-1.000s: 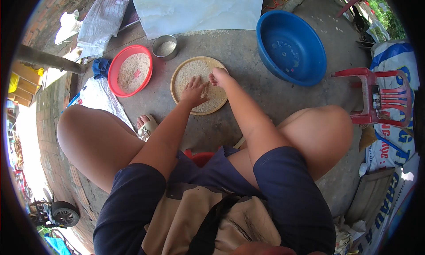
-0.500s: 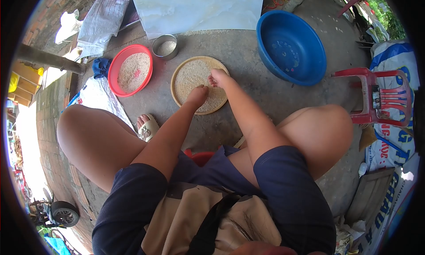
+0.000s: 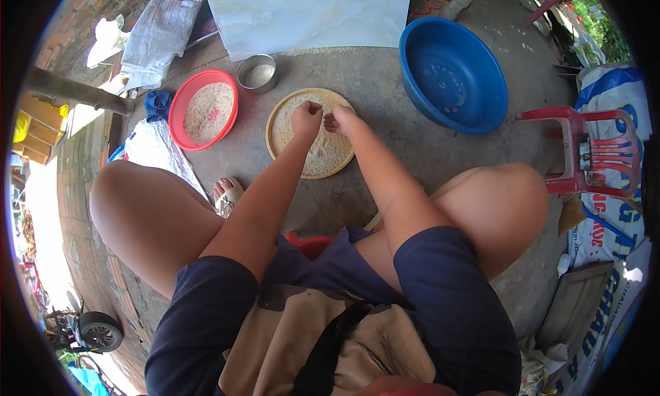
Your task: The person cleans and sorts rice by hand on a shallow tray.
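Red basin (image 3: 177, 117) with pale grain, on the floor (image 3: 240, 135); metal bowl (image 3: 260, 87), grain inside, just beside it; round tray (image 3: 269, 138) of pale grain (image 3: 328, 155), on the floor; left hand (image 3: 306, 119), above the tray, narrow grip, fingers curled, contents cannot be told; right hand (image 3: 340, 121), close beside, fingers loosely bent, contents likewise unclear; blue tub (image 3: 440, 66); red chair (image 3: 572, 152), far right.

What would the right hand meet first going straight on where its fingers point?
Likely the left hand, across a small gap over the tray; depth is unclear, so the right hand might pass above or below.
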`<action>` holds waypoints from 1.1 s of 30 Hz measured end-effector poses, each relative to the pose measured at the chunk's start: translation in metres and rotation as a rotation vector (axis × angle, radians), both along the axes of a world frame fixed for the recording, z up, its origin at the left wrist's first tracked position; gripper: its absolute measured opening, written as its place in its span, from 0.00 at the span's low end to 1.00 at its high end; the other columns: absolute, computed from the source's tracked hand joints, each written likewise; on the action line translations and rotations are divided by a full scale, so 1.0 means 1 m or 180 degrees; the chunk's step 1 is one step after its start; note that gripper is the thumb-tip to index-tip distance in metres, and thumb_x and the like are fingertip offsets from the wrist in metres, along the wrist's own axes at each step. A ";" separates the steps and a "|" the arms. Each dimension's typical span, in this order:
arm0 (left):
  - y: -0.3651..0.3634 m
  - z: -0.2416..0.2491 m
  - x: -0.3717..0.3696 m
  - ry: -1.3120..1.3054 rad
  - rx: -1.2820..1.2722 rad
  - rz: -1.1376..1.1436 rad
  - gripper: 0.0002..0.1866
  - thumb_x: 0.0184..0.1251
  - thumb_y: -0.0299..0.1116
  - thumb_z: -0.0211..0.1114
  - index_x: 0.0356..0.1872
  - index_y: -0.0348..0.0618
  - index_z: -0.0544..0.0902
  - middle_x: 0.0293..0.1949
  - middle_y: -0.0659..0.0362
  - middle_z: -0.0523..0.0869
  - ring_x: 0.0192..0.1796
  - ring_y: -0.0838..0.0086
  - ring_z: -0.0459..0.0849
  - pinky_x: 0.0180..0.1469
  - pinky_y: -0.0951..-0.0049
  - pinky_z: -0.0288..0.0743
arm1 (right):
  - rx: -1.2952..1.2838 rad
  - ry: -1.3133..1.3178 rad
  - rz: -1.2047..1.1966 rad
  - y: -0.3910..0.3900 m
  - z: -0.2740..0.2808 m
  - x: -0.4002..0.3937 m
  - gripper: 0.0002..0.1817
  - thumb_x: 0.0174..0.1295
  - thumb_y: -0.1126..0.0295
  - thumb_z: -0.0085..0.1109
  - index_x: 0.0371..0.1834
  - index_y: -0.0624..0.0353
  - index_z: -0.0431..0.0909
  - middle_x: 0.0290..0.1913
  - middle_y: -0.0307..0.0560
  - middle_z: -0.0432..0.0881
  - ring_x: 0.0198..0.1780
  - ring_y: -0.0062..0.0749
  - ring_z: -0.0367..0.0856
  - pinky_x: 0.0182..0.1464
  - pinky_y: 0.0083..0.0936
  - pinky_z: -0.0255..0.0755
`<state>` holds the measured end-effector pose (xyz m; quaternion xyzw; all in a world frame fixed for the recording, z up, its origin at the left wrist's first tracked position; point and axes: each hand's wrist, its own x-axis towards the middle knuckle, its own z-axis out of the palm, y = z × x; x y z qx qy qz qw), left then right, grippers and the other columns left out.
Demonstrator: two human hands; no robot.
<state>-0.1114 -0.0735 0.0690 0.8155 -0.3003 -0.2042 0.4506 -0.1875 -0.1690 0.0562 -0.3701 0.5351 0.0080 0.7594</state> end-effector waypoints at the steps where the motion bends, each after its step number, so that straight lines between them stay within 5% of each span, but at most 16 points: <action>1: -0.003 0.008 -0.007 -0.0096 -0.0145 -0.0138 0.09 0.52 0.29 0.64 0.35 0.40 0.83 0.29 0.55 0.85 0.31 0.71 0.84 0.37 0.72 0.77 | -0.0048 -0.0158 -0.0175 -0.001 -0.003 0.000 0.15 0.61 0.68 0.35 0.37 0.65 0.73 0.31 0.49 0.76 0.32 0.36 0.76 0.34 0.32 0.76; 9: -0.005 0.032 -0.018 -0.0787 -0.0260 -0.0782 0.12 0.54 0.34 0.61 0.37 0.40 0.82 0.35 0.51 0.85 0.39 0.64 0.83 0.44 0.69 0.75 | 0.0096 -0.0754 -0.0808 -0.011 -0.006 -0.001 0.16 0.60 0.69 0.35 0.35 0.65 0.75 0.29 0.52 0.79 0.27 0.38 0.77 0.27 0.32 0.75; 11: -0.004 0.028 -0.013 -0.1265 -0.0145 -0.0749 0.12 0.56 0.35 0.60 0.37 0.40 0.82 0.36 0.51 0.85 0.42 0.65 0.82 0.46 0.69 0.73 | -0.0401 -0.0069 -0.0600 -0.008 -0.003 0.002 0.17 0.59 0.67 0.37 0.33 0.65 0.77 0.27 0.52 0.80 0.26 0.40 0.79 0.24 0.33 0.73; 13: -0.006 0.012 -0.009 0.0849 -0.0280 0.0456 0.15 0.62 0.40 0.56 0.41 0.40 0.81 0.39 0.52 0.83 0.46 0.65 0.80 0.50 0.67 0.71 | -0.0732 0.0022 -0.0450 0.003 0.014 0.005 0.16 0.59 0.66 0.39 0.30 0.65 0.76 0.27 0.51 0.80 0.27 0.36 0.79 0.27 0.32 0.74; 14: -0.006 0.003 -0.004 0.2138 -0.0519 0.0646 0.20 0.65 0.46 0.52 0.43 0.39 0.79 0.33 0.52 0.81 0.42 0.63 0.79 0.49 0.65 0.71 | -0.1069 0.0110 -0.0288 0.010 0.024 0.008 0.15 0.59 0.66 0.41 0.27 0.64 0.76 0.26 0.50 0.80 0.29 0.32 0.79 0.29 0.31 0.74; 15: -0.005 -0.001 0.000 0.2139 -0.0518 0.0647 0.20 0.65 0.46 0.52 0.43 0.39 0.79 0.33 0.52 0.81 0.42 0.63 0.79 0.49 0.65 0.71 | -0.1068 0.0111 -0.0287 0.014 0.020 0.014 0.15 0.59 0.66 0.41 0.27 0.64 0.76 0.26 0.50 0.80 0.29 0.32 0.79 0.29 0.31 0.74; 17: -0.002 -0.009 0.005 0.4872 -0.1020 0.1569 0.22 0.66 0.47 0.50 0.50 0.39 0.73 0.39 0.50 0.79 0.49 0.62 0.77 0.54 0.61 0.69 | -0.2471 0.0000 0.0186 0.023 0.008 0.027 0.14 0.58 0.65 0.43 0.24 0.62 0.76 0.23 0.51 0.80 0.29 0.38 0.80 0.32 0.32 0.74; 19: 0.005 -0.022 0.007 0.5160 -0.1330 0.1273 0.24 0.69 0.49 0.44 0.53 0.37 0.69 0.47 0.46 0.76 0.54 0.59 0.74 0.57 0.57 0.67 | -0.3211 0.0008 0.0627 0.040 0.023 0.035 0.13 0.58 0.65 0.44 0.28 0.62 0.76 0.28 0.52 0.80 0.33 0.42 0.80 0.36 0.35 0.74; 21: 0.010 -0.023 0.005 0.5355 -0.2319 0.0073 0.26 0.69 0.50 0.41 0.51 0.36 0.70 0.50 0.45 0.76 0.54 0.56 0.74 0.58 0.57 0.67 | -0.3941 0.0015 0.1080 0.053 0.045 0.032 0.12 0.57 0.65 0.45 0.32 0.61 0.76 0.32 0.53 0.81 0.37 0.46 0.81 0.41 0.39 0.74; 24: 0.014 -0.032 0.016 0.5541 -0.2710 -0.0062 0.24 0.69 0.47 0.40 0.51 0.35 0.70 0.50 0.46 0.77 0.53 0.57 0.75 0.58 0.60 0.68 | -0.4165 -0.0188 0.2125 0.070 0.072 0.026 0.20 0.58 0.57 0.44 0.49 0.58 0.72 0.50 0.55 0.77 0.52 0.56 0.74 0.51 0.63 0.61; 25: 0.015 -0.035 0.021 0.5629 -0.2912 -0.0134 0.23 0.69 0.45 0.40 0.50 0.35 0.70 0.50 0.46 0.77 0.53 0.57 0.76 0.57 0.61 0.69 | -0.4163 -0.0189 0.2123 0.049 -0.016 0.036 0.20 0.58 0.57 0.44 0.49 0.58 0.72 0.50 0.55 0.77 0.52 0.56 0.74 0.51 0.63 0.61; 27: 0.014 -0.042 0.031 0.5780 -0.3014 -0.0198 0.22 0.69 0.44 0.41 0.49 0.36 0.71 0.49 0.47 0.78 0.52 0.58 0.76 0.57 0.62 0.69 | -0.7012 -0.0464 0.1638 0.053 -0.186 0.087 0.18 0.61 0.58 0.46 0.42 0.62 0.75 0.45 0.60 0.79 0.46 0.57 0.75 0.53 0.47 0.66; 28: 0.015 -0.049 0.036 0.5928 -0.3119 -0.0265 0.20 0.68 0.43 0.41 0.48 0.37 0.72 0.47 0.48 0.79 0.51 0.59 0.77 0.56 0.62 0.70 | -0.7009 -0.0462 0.1643 0.030 -0.113 0.042 0.18 0.61 0.58 0.46 0.42 0.62 0.75 0.45 0.60 0.79 0.46 0.57 0.75 0.53 0.47 0.66; 30: 0.017 -0.059 0.045 0.5840 -0.2936 -0.0237 0.20 0.68 0.42 0.41 0.47 0.37 0.73 0.47 0.49 0.79 0.50 0.59 0.77 0.55 0.62 0.71 | -0.5441 -0.1034 0.2089 0.064 0.052 0.022 0.11 0.58 0.64 0.45 0.37 0.57 0.75 0.40 0.48 0.79 0.44 0.44 0.78 0.42 0.39 0.75; 33: 0.020 -0.063 0.050 0.5563 -0.2388 -0.0169 0.18 0.68 0.40 0.41 0.44 0.38 0.74 0.45 0.51 0.80 0.49 0.61 0.78 0.54 0.62 0.72 | -0.5440 -0.0984 0.2345 0.062 0.056 0.014 0.11 0.58 0.65 0.45 0.40 0.55 0.73 0.43 0.47 0.75 0.48 0.42 0.74 0.42 0.38 0.75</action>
